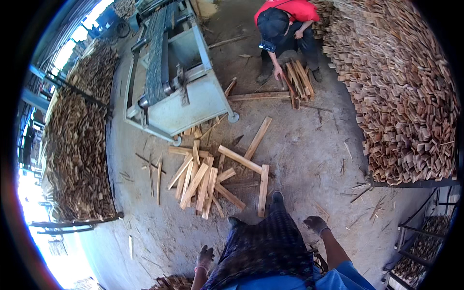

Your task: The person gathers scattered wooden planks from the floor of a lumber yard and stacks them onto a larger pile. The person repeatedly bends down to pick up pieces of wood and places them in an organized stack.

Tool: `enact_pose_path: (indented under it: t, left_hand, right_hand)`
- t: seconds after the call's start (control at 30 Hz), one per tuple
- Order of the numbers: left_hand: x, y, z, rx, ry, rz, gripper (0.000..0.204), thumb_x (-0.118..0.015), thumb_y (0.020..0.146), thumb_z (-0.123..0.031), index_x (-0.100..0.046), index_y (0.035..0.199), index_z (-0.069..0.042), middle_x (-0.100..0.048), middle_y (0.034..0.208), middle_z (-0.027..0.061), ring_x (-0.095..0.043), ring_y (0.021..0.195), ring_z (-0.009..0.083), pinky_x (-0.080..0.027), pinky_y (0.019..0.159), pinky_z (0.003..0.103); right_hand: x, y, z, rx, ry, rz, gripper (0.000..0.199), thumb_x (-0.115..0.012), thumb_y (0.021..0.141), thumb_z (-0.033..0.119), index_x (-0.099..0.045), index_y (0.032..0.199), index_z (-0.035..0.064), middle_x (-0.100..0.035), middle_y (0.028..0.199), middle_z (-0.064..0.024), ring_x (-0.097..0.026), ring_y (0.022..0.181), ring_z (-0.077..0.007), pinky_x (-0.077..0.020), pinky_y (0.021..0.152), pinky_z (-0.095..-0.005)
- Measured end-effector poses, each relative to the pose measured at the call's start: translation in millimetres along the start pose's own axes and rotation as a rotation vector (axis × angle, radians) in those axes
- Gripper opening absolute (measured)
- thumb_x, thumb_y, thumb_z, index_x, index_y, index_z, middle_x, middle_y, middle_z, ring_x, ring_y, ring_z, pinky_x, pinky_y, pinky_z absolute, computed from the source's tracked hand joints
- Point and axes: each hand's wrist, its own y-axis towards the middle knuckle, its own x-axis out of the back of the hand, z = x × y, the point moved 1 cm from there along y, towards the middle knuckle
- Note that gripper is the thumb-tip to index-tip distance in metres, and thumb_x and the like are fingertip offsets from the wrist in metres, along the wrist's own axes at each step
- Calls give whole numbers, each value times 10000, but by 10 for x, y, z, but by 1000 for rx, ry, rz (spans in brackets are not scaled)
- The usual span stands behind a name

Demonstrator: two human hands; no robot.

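Strips of wood point(194, 186) lie on the concrete floor point(309, 159) in a loose, crisscrossed heap, ahead of the person's feet and a little to the left. Since the strips overlap at many angles, handling them well would mean starting with the uppermost ones, lifting each clear rather than dragging it from beneath, and turning them the same way so that the ends line up. Bending at the knees should suit wood this low, and the rough edges look likely to splinter, so the gloves seem sensible. One upright-lying strip point(263, 191) points back toward the right shoe point(278, 198), close enough to trip on; care with footing is called for there.

Both hands are well apart from the heap, nearer the body than any of its strips. The left hand point(205, 257) hangs beside the dark apron point(266, 241), fingers loosely curled, with nothing visible in it. The right hand point(316, 224) is out to the other side, released and empty, over bare floor; the lone strip is the wood closest to it.

Beyond the heap stands a pale machine point(188, 108) with a belt point(157, 53). Farther off, a crouching co-worker point(285, 24) reaches one hand to a bundle point(299, 79). Tall wood stacks rise at left point(77, 154) and right point(396, 96).
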Motion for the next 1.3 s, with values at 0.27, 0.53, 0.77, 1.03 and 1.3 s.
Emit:
enact_pose_path:
  t: [0.27,0.53,0.77,1.03,1.3]
  left_hand:
    - [-325,-238,-742,-121,-186,-125,716,-608,907,-237,-340,1508,44,-684,1024,135,-644,758,171,-502,586,314]
    - [-290,168,-99,-326,177,-40,700,-603,907,-250,-359,1499,34,-675,1043,159,-653,760,198,-509,605,326]
    - [-191,397,-532,-336,338,79,692,-606,898,-290,-393,1494,-10,-674,926,141,-637,722,179,-500,599,334]
    - [-73,493,-1086,-227,-75,-65,733,-660,895,-300,-392,1495,26,-709,1006,81,-612,751,131,-500,700,273]
    - [67,620,-145,-82,-223,-39,713,-647,910,-306,-401,1477,50,-707,1016,124,-642,802,168,-512,694,306]
  right_hand:
    - [655,467,136,107,-172,73,443,-610,918,416,-672,1124,29,-699,1129,-166,-716,864,-284,-538,857,-386]
    - [1267,449,335,240,-327,-166,189,-616,901,194,-666,1042,77,-676,1032,-120,-668,950,-306,-545,821,-398]
    - [865,130,-37,105,-100,-241,276,-510,955,274,-656,826,79,-668,857,-136,-677,785,-277,-543,767,-381]
    - [-85,-271,-13,214,-470,153,290,-683,799,268,-661,1052,128,-706,955,-125,-687,947,-305,-549,813,-429]
    - [534,338,838,153,-581,220,402,-512,978,257,-554,1368,168,-563,1394,-129,-504,1316,-300,-393,1100,-446]
